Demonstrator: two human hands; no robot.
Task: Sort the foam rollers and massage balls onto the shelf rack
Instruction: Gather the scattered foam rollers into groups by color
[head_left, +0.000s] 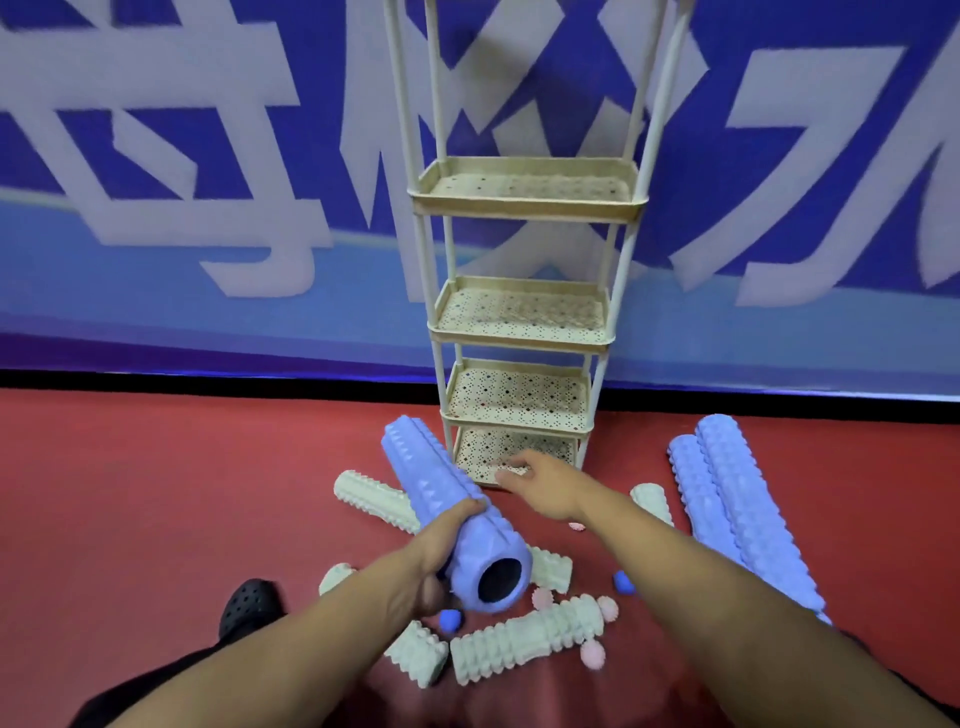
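Note:
My left hand (441, 545) grips a long blue foam roller (441, 488) near its hollow end, with the far end tilted up toward the cream shelf rack (524, 322). My right hand (540, 483) reaches with relaxed fingers toward the rack's lowest tray (514, 447) and holds nothing. Two more blue rollers (737, 509) lie on the floor at the right. Several cream ridged rollers (524, 644) lie below my hands. Pink spiky balls (592, 654) and blue balls (449, 619) are scattered among them.
The rack stands against a blue banner wall (208, 208) on a red floor (156, 493). All its visible trays are bare. My black shoe (249, 608) is at the lower left.

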